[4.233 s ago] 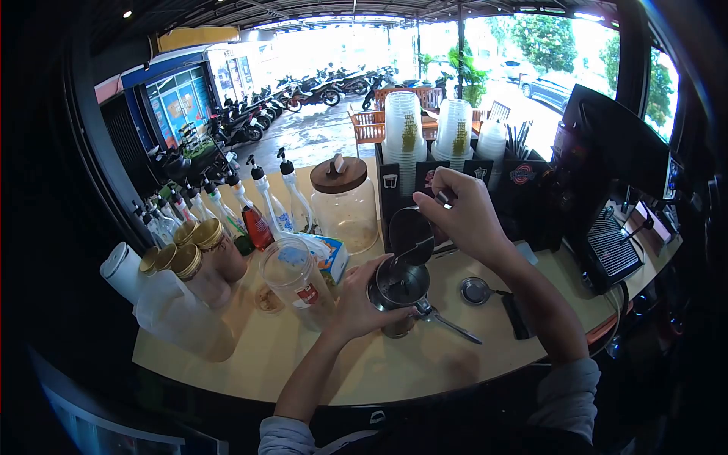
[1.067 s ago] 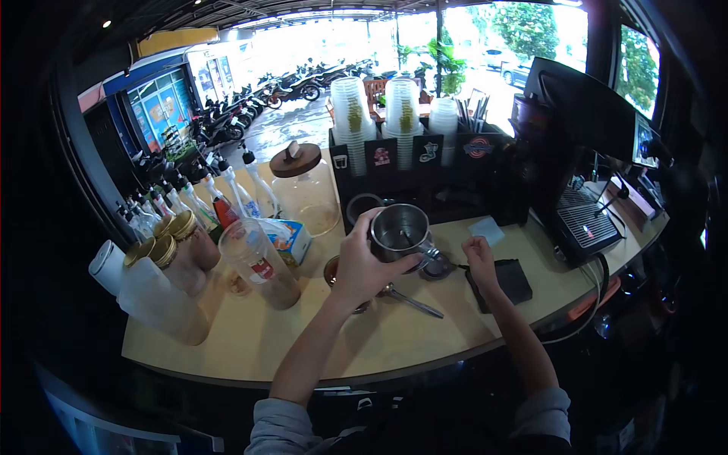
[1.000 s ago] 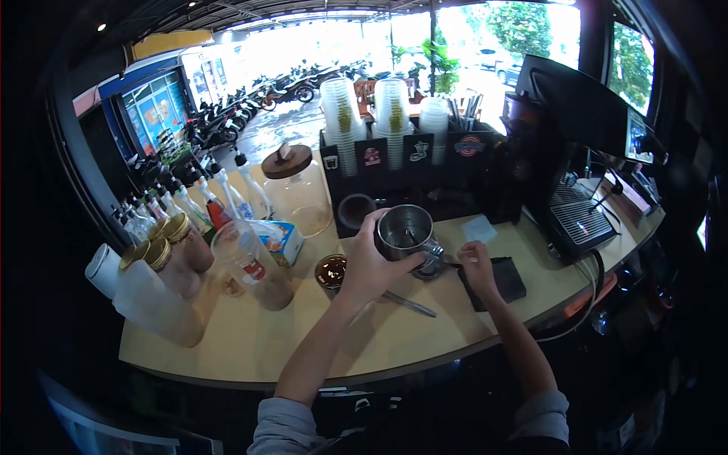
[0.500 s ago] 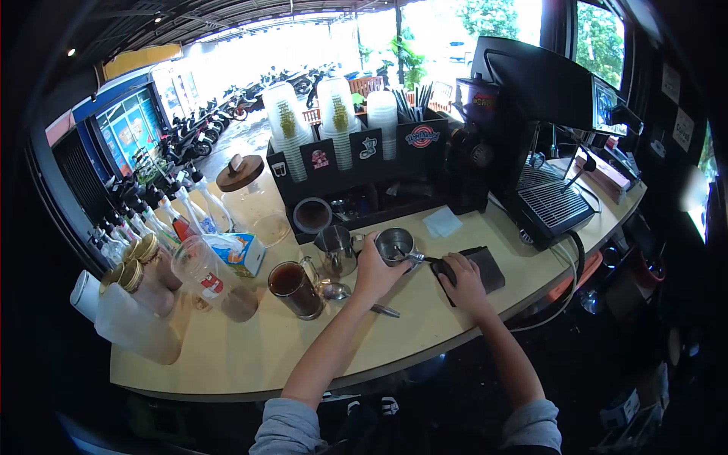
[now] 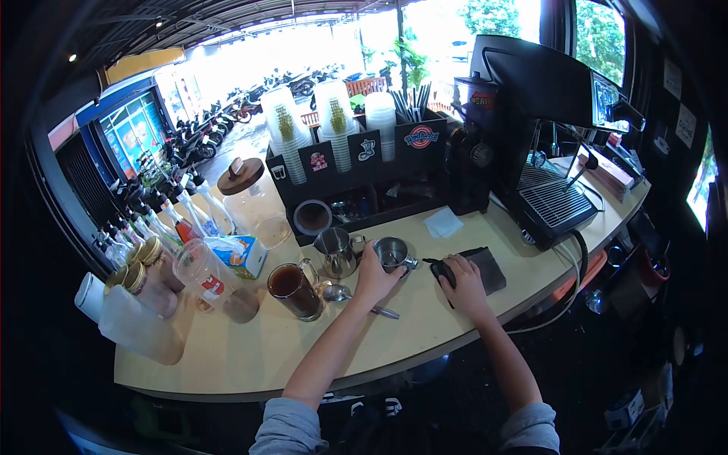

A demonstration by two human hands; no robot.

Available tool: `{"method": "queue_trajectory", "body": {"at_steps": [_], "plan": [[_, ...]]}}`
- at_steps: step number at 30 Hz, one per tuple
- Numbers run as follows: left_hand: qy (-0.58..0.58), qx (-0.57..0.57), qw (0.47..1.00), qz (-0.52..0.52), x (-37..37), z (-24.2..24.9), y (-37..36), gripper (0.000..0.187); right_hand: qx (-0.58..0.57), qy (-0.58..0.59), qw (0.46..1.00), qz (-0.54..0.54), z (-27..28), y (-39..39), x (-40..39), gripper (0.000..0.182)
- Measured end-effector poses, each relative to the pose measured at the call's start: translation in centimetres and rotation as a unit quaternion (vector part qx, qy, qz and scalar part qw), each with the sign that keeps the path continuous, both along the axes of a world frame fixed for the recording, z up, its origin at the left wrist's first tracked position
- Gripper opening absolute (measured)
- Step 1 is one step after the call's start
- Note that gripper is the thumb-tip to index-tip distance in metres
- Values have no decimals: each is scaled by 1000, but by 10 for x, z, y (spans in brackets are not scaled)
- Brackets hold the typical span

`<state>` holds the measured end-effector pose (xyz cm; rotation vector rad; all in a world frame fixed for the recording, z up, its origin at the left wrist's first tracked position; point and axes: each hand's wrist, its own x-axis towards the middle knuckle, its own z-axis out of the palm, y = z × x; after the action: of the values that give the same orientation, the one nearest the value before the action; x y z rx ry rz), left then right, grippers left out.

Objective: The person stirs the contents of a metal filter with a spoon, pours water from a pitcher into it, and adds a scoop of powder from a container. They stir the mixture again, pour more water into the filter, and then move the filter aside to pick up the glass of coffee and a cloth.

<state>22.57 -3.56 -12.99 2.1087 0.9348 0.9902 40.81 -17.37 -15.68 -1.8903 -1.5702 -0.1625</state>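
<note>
My left hand (image 5: 373, 279) is wrapped around a small metal cup (image 5: 392, 249), its thumb along the near side. A shiny metal piece juts from the cup's right side. Closed over a dark rounded object (image 5: 443, 270) on a black mat (image 5: 487, 267), my right hand (image 5: 464, 285) hides most of it; a thin black tip points left towards the cup, slightly apart from it. Left of the cup stands a metal pitcher (image 5: 336, 254). A glass mug (image 5: 297, 291) of dark brown liquid stands nearer, with a metal spoon (image 5: 336, 293) beside it.
A white napkin (image 5: 443, 223) lies behind the hands. The black organizer (image 5: 356, 163) holds stacked plastic cups and straws. On the right stands an espresso machine (image 5: 557, 201). A tall clear plastic cup (image 5: 214, 279), a tissue box (image 5: 241, 256) and several bottles line the left.
The metal cup has shifted slightly left with my left hand. A small gap now shows between its metal piece and the black tip by my right hand, which stays on the mat.
</note>
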Motion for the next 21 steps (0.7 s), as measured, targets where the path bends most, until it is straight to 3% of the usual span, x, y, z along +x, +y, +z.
{"method": "queue_trajectory", "body": {"at_steps": [7, 12, 17, 19, 21], "plan": [[41, 20, 999, 4, -15, 8, -8, 97, 3, 10, 1000, 5, 1, -1, 0, 41], [-16, 58, 998, -25, -43, 31, -30, 82, 46, 23, 999, 9, 4, -1, -1, 34], [-97, 108, 988, -53, -103, 85, -65, 61, 110, 78, 990, 46, 0, 7, -1, 26], [-117, 134, 984, -25, -136, 84, -65, 54, 166, 37, 985, -13, 13, 6, -12, 20], [-184, 205, 960, 57, -165, 72, -59, 59, 193, 24, 981, 10, 29, 8, -38, 17]]}}
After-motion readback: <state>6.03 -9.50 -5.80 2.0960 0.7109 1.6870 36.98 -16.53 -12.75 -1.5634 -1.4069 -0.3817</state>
